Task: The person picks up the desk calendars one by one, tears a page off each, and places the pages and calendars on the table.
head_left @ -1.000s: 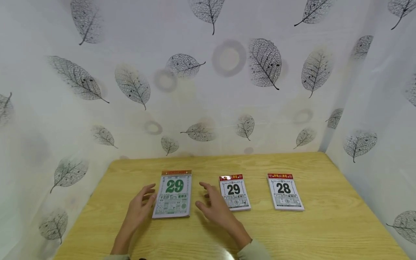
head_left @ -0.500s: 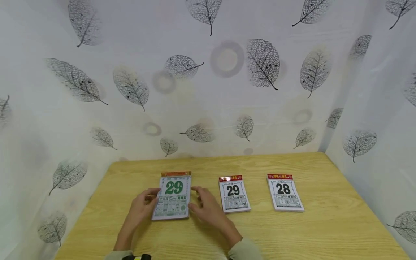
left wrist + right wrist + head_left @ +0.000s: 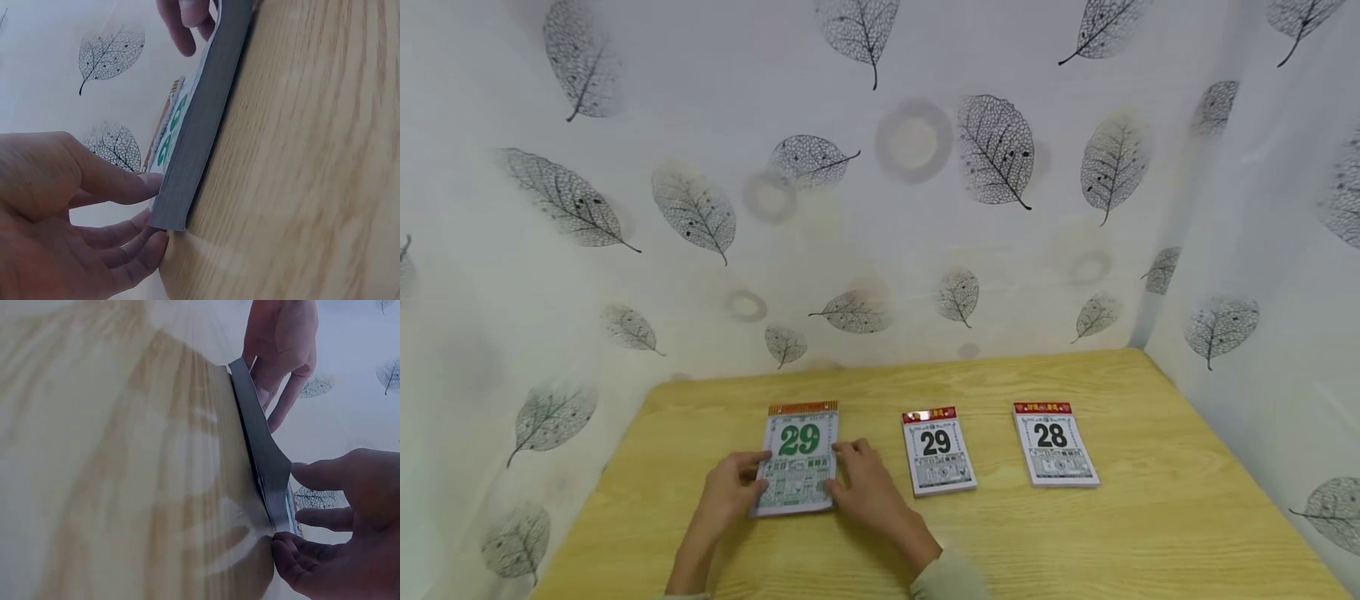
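Before me was the table (image 3: 1150, 542), and toward its left part the leftmost calendar (image 3: 797, 471) sat between my left hand (image 3: 728, 490), touching its left edge, and my right hand (image 3: 868, 492), touching its right edge. The middle calendar (image 3: 938, 458) lay on the table to the right of my right hand, near it but apart. The rightmost calendar (image 3: 1056, 450) lay farther right, apart from the middle one. Behind the table's far edge rose the backdrop (image 3: 902, 242), with a left side panel (image 3: 460, 417) and a right side panel (image 3: 1300, 375) flanking the table.
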Demonstrator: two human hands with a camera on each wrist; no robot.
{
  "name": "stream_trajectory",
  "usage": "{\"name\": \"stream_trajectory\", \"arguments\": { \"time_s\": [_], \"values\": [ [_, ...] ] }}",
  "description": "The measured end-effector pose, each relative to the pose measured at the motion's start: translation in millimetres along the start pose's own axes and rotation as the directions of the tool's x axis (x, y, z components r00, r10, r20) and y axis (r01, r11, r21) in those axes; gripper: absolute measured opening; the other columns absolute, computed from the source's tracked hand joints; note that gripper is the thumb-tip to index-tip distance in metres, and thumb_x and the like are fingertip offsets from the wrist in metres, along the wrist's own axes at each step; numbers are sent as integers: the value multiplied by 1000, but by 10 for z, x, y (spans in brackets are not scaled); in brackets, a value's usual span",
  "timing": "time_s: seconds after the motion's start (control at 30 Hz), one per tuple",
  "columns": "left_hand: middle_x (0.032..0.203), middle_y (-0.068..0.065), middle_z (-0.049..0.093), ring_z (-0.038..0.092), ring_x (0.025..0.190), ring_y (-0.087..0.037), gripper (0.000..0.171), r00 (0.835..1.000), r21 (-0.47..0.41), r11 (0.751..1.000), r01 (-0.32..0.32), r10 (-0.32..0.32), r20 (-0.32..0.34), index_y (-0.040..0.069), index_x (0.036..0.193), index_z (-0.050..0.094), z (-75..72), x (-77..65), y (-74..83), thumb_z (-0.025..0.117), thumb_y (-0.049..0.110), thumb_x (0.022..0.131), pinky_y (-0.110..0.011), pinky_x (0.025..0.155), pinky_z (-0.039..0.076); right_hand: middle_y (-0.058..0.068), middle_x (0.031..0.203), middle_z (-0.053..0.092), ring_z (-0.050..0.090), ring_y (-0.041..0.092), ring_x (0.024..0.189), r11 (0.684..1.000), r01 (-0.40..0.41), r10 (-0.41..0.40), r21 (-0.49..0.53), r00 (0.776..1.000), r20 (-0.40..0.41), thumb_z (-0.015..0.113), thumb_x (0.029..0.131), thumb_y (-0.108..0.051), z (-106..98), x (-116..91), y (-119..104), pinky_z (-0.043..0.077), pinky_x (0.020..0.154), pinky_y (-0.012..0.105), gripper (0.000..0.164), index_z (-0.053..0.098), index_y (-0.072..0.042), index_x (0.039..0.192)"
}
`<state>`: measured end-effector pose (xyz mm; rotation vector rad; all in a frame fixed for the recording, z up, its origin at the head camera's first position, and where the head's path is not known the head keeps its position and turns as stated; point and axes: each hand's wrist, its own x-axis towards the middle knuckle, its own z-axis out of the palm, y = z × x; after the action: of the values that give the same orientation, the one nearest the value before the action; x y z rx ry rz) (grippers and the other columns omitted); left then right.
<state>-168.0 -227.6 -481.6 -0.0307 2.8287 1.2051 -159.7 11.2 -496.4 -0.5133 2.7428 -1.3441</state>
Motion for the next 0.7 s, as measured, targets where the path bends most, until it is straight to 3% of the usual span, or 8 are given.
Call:
{"name": "stream_trajectory", "arguments": {
  "time_s": [0.17,0.3,0.47,0.7],
  "values": [
    [109,-24,71,69,96,-31,43,1000,-21,1000,14,-15,-16,-8,127,66,26,-12,9,69,-12,84,-37,72,60,11,122,54,55,19,103,999,-9,8,36,1000,27,74,94,-19,20,-4,-83,53,92,37,57,54,3,143],
    [110,-25,71,68,100,-35,42,1000,-23,1000,18,-18,-25,-8,127,67,38,-17,14,68,-11,85,-43,80,60,14,125,51,55,18,101,999,-31,29,36,998,49,73,94,-16,60,10,-96,55,89,35,61,50,5,146],
    [112,-24,71,68,106,-38,39,998,-6,1000,7,-7,-63,-6,123,70,64,-16,12,69,-10,83,-55,93,55,17,126,51,57,22,104,998,-60,59,20,997,46,75,91,-14,70,20,-103,55,92,38,65,49,7,146],
    [110,-25,72,70,101,-36,36,994,11,1000,-11,12,-107,-8,117,72,73,-8,44,70,-13,81,-51,87,58,15,121,55,56,25,107,996,-84,83,44,996,7,77,83,-3,61,50,-109,53,97,44,62,57,6,140]
  ]
}}
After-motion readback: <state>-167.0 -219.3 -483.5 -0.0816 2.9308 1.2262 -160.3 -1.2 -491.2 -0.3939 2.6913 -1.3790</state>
